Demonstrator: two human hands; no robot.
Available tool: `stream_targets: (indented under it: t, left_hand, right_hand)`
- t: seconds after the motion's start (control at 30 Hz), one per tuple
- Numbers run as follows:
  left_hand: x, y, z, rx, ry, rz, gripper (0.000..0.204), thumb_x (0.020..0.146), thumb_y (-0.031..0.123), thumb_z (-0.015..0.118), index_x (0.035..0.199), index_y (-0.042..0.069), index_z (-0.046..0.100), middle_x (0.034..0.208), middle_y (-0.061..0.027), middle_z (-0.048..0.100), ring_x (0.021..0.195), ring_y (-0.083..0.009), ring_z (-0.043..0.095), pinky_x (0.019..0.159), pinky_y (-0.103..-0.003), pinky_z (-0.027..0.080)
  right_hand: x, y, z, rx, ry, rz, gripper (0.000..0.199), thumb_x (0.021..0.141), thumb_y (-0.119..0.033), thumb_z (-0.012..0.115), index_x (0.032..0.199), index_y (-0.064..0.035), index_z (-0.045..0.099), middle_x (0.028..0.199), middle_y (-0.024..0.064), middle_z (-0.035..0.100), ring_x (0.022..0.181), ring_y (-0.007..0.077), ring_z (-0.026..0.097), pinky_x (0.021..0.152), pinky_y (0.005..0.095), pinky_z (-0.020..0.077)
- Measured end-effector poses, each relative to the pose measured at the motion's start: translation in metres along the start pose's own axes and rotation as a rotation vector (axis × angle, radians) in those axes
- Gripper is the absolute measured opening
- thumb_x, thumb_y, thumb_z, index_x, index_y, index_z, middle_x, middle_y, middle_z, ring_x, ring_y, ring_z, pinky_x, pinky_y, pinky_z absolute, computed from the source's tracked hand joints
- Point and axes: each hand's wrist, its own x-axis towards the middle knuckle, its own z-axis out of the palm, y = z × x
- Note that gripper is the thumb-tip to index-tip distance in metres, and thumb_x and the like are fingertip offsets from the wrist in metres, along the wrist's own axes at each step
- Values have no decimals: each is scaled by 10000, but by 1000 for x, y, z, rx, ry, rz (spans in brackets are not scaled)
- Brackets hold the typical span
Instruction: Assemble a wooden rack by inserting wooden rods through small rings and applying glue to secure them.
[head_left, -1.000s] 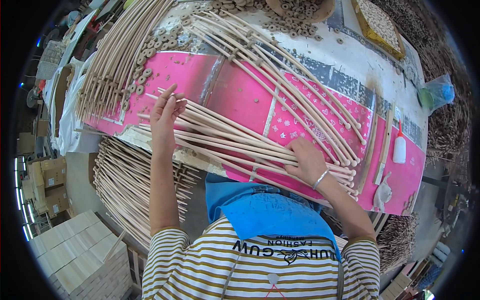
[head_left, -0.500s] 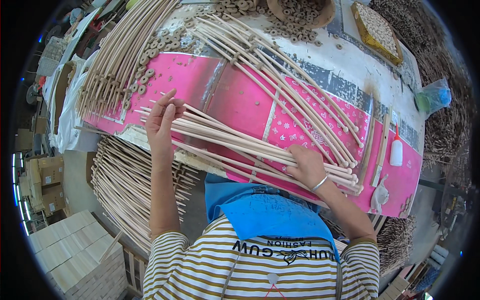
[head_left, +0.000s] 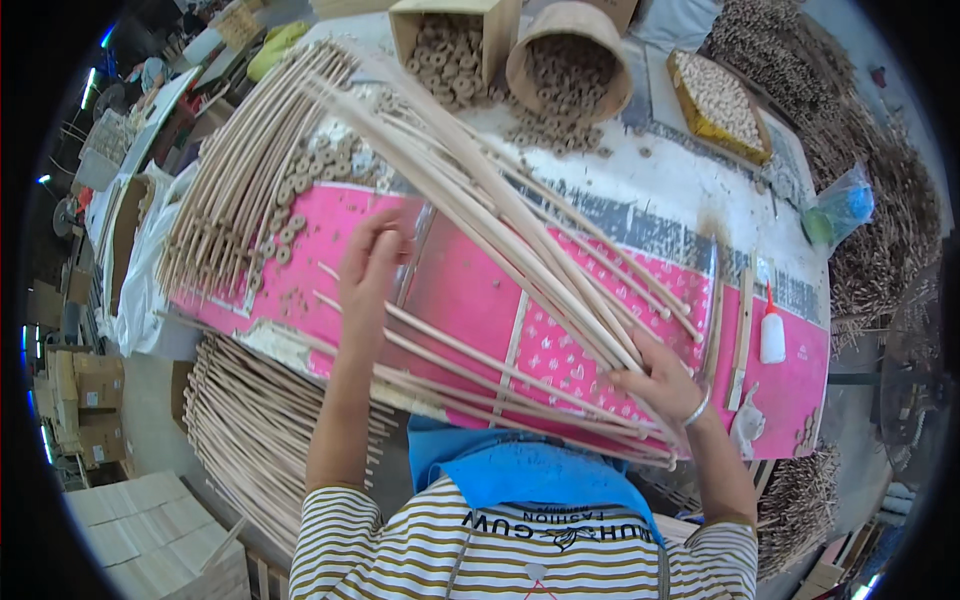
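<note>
1. Fairly bright, even light covers the counter (head_left: 455, 280); the space beneath its near edge looks dimmer.
2. Lamps (head_left: 88, 88) at the left rim glare white and bluish.
3. Motion blur smears the far ends of the held rods (head_left: 595, 325) and softens the left hand (head_left: 372, 258).
4. Fisheye distortion curves the counter's outline; black corners surround the rounded view, whose margins look indistinct.
</note>
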Motion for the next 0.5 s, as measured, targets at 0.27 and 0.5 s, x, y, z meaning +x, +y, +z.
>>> stream_targets:
  t: [0.27,0.5]
  left_hand:
    - [151,-104,149,231,-478,127,594,926,216,724,1462,113,490,1224,-99,670,1059,-220,658,898,-336,516]
    - [214,-141,252,1105,-453,614,542,804,364,780,1280,188,590,1175,-84,573,1133,-315,568,882,-509,493]
  right_hand:
    - [-61,23,-28,335,430,73,439,907,-62,659,1310,6,497,883,61,639,699,114,620,592,239,527]
    - [-76,60,-38,518,635,69,449,892,-80,671,1295,12,497,783,74,616,599,136,595,516,245,494]
